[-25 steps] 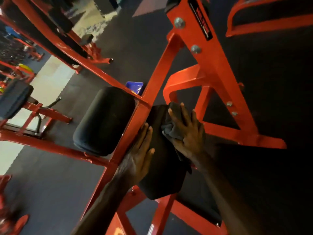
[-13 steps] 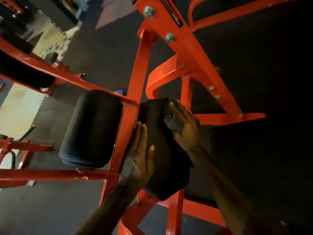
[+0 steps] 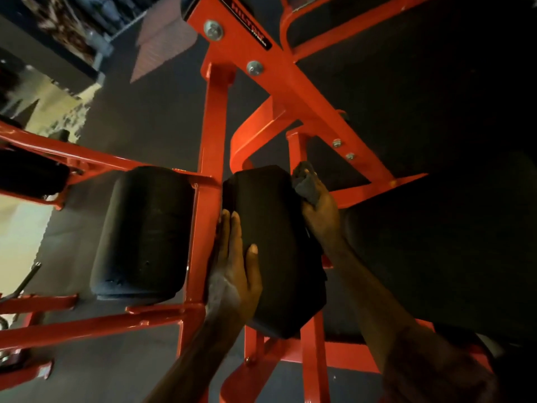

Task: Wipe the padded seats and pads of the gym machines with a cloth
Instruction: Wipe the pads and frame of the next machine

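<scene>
At the far left, a dark pad [image 3: 29, 173] of a neighbouring machine sits under a red bar [image 3: 66, 154], partly cut off by the picture's edge. Next comes a black cylindrical roller pad [image 3: 142, 231], standing roughly upright in the view and mounted on the left side of a red upright post [image 3: 207, 181]. Two red horizontal bars run out leftward from that post, one above the roller and one below it.

The left hand [image 3: 232, 266] lies against the left face of the second black roller pad [image 3: 267, 245], which is mounted just right of the post. Its fingers are straight and together, pointing up along the seam between post and pad, and the thumb rests flat on the pad's front; this grip is spread flat, curled round nothing.

On the pad's upper right edge, the right hand [image 3: 321, 210] holds a dark grey cloth [image 3: 305, 181], bunched into a wad. The fingers are curled round it, and the cloth is pressed against the pad's top right corner.

Above both hands the red machine frame [image 3: 279, 80] slants up, with silver bolts and a black label whose lettering is too blurred to read surely. To the right lies a large black padded surface [image 3: 436, 257], very dark, beside the right forearm. Dark rubber flooring [image 3: 139, 112] fills the background.
</scene>
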